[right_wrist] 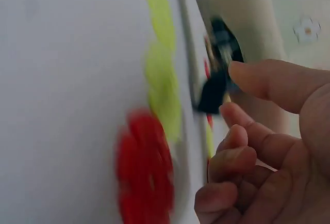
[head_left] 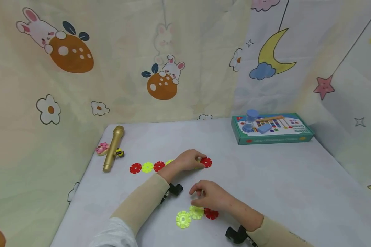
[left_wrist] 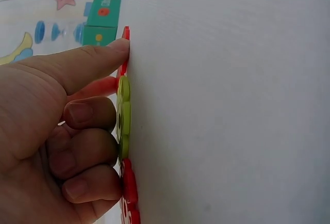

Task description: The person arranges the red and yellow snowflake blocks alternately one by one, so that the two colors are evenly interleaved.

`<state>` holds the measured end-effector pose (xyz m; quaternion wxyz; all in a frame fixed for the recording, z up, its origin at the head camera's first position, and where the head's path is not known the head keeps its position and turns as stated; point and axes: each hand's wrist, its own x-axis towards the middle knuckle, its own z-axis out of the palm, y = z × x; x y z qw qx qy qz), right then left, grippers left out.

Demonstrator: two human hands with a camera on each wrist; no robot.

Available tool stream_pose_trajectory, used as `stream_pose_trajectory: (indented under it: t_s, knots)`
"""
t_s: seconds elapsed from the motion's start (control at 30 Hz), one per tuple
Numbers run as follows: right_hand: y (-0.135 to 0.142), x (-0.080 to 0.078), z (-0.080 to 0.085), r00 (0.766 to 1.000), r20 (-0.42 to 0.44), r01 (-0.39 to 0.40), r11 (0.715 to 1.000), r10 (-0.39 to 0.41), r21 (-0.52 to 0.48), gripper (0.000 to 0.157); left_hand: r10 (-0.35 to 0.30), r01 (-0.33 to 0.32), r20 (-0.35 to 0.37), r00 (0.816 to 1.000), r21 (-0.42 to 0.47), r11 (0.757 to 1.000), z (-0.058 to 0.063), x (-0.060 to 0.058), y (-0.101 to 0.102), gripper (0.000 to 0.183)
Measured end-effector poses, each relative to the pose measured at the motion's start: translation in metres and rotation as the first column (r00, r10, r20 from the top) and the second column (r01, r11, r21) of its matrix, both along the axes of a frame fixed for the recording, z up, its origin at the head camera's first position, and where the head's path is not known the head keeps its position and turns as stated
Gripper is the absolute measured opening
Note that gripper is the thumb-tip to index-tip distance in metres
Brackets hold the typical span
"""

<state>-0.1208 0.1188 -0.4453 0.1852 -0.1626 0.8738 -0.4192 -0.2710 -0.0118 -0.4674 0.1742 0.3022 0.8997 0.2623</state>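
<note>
Nearest you are your sleeves (head_left: 142, 204), with a black camera (head_left: 235, 235) at each wrist. Just beyond the right one lie three loose discs: a yellow disc (head_left: 183, 219), a second yellow disc (head_left: 197, 213) meeting its edge, and a red disc (head_left: 211, 214) just beside that. Your right hand (head_left: 214, 195) is over these, thumb and fingers apart and loosely bent, gripping nothing.

Farther out, your left hand (head_left: 187, 160) pinches the end red disc (head_left: 207, 162) between thumb and forefinger, the other fingers curled against the discs beside it. That disc ends a row (head_left: 159, 166) of red and yellow ones, partly hidden by your hand.

Past the row's left end lies a gold microphone (head_left: 112, 151), between a pink toy (head_left: 102, 149) and a bee (head_left: 120, 152). At the far right, a green box (head_left: 278, 139) bears an hourglass (head_left: 250, 120) and a blue block (head_left: 264, 128), before the patterned backdrop (head_left: 204, 37).
</note>
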Motion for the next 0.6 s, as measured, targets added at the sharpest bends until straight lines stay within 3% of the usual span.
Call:
stream_pose_trajectory:
  t_s: [0.13, 0.27, 0.43, 0.6]
  knots:
    - [-0.022, 0.015, -0.003, 0.991, -0.054, -0.112, 0.982, 0.122, 0.154, 0.03, -0.01, 0.01, 0.0, 1.0, 0.002, 1.0, 0.001, -0.001, -0.001, 0.047]
    - [-0.036, 0.02, -0.002, 0.969, -0.153, -0.135, 0.934, 0.194, 0.332, 0.029, 0.002, -0.002, 0.003, 1.0, 0.004, 1.0, 0.001, -0.001, -0.002, 0.047]
    - [-0.045, 0.021, 0.001, 0.967, -0.137, -0.148, 0.911, 0.215, 0.384, 0.02, 0.019, -0.019, -0.006, 1.0, -0.001, 1.0, -0.001, -0.001, -0.002, 0.046]
    - [-0.048, 0.023, 0.001, 0.973, -0.115, -0.134, 0.891, 0.202, 0.433, 0.032, 0.012, -0.012, -0.002, 1.0, 0.008, 1.0, -0.003, 0.001, -0.002, 0.046]
